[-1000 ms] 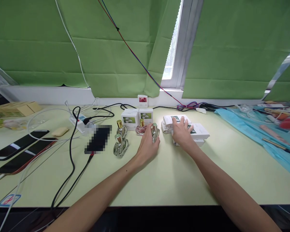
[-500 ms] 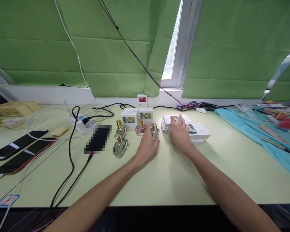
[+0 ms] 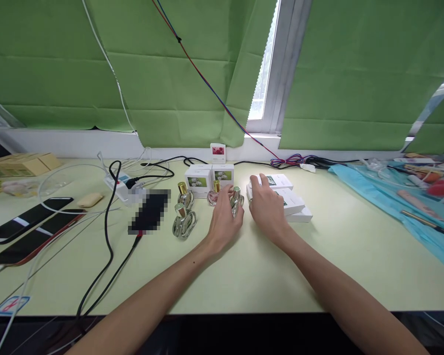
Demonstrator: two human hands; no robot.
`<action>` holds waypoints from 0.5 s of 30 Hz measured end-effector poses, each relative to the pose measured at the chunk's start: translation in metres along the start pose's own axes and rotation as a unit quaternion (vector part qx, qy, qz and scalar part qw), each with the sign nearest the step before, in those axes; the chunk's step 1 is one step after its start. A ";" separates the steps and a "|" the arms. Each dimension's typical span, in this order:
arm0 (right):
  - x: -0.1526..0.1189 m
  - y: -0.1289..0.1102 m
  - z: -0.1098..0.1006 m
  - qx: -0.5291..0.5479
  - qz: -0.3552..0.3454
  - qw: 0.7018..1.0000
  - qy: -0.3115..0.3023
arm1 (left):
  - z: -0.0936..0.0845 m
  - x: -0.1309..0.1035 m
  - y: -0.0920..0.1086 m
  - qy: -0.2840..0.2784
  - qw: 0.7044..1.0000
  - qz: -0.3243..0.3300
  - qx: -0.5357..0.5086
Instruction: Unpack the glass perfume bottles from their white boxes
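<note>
A glass perfume bottle (image 3: 237,199) with a silver-green cap stands upright on the table, and the fingers and thumb of my left hand (image 3: 225,219) curl around it. Close behind that hand is a pinkish bottle with a gold cap (image 3: 216,185). Two more glass bottles, one gold-capped (image 3: 185,196) and one silver-capped (image 3: 184,224), stand to the left. My right hand (image 3: 267,209) grips a white box (image 3: 293,202) with a picture on it, fingers over its top. Other white boxes (image 3: 280,180) lie beneath and behind it, partly hidden by the hand.
White picture boxes (image 3: 198,182) stand behind the bottles, with a small card (image 3: 218,153) at the wall. On the left lie phones (image 3: 37,236), a power strip (image 3: 120,190) and black cables (image 3: 109,241). Blue sheeting (image 3: 399,207) with clutter covers the right side.
My right hand has slid the top white box leftward across the pile, nearer my left hand. My left hand stays at the bottle, its fingers shifted slightly.
</note>
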State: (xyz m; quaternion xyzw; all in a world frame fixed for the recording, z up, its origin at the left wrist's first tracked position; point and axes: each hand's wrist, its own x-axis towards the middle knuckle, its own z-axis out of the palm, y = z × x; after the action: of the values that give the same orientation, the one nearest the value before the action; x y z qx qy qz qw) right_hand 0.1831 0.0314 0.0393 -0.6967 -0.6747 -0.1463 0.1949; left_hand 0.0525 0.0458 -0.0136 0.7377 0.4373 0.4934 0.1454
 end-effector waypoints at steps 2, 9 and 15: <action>-0.001 -0.002 -0.001 0.005 -0.005 1.000 0.005 | -0.002 0.001 0.003 0.035 0.998 0.038 0.024; -0.005 -0.006 -0.003 0.044 -0.027 0.998 0.037 | -0.008 0.004 0.011 0.131 0.983 0.113 0.060; -0.006 -0.003 0.005 0.084 -0.055 0.989 0.109 | -0.005 -0.001 0.010 0.027 0.999 0.026 -0.004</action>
State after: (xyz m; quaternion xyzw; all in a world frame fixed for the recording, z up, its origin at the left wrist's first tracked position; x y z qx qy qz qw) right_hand 0.1795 0.0284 0.0322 -0.6196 -0.6965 -0.1747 0.3170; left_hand 0.0531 0.0377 -0.0053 0.7347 0.4196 0.5185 0.1238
